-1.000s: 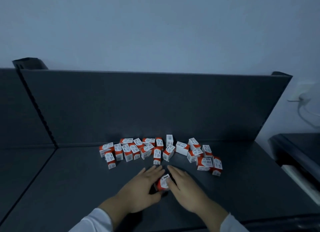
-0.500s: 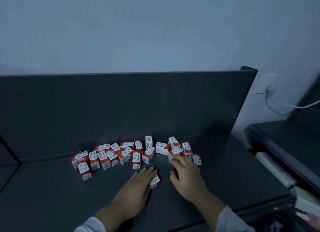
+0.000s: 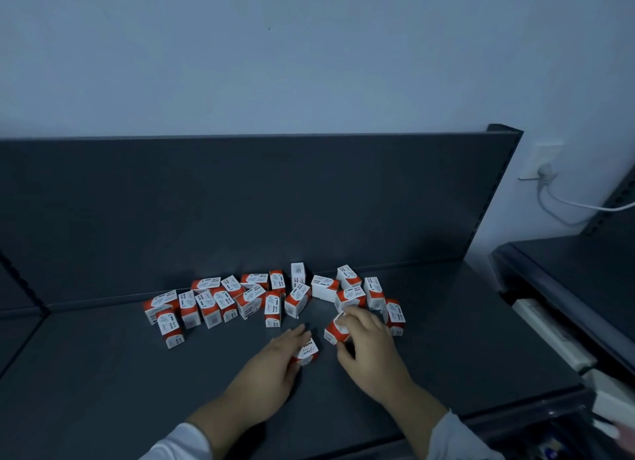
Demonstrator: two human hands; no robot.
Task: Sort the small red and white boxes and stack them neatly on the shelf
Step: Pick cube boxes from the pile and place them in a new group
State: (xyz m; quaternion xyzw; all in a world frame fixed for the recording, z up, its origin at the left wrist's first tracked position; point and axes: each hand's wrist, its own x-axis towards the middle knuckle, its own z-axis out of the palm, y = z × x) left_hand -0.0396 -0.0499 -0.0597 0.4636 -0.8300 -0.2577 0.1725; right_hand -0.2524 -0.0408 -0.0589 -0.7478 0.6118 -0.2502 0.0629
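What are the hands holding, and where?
Right hand pinches a paper clip box, fingers on top, thumb below. Left hand touches a nearer box; grip unclear.

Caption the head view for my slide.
Right hand grips a tilted box, left hand touches a nearer box, in front of scattered boxes on a dark shelf.

Head-worn view, forward-down over shelf [image 3: 103,373]
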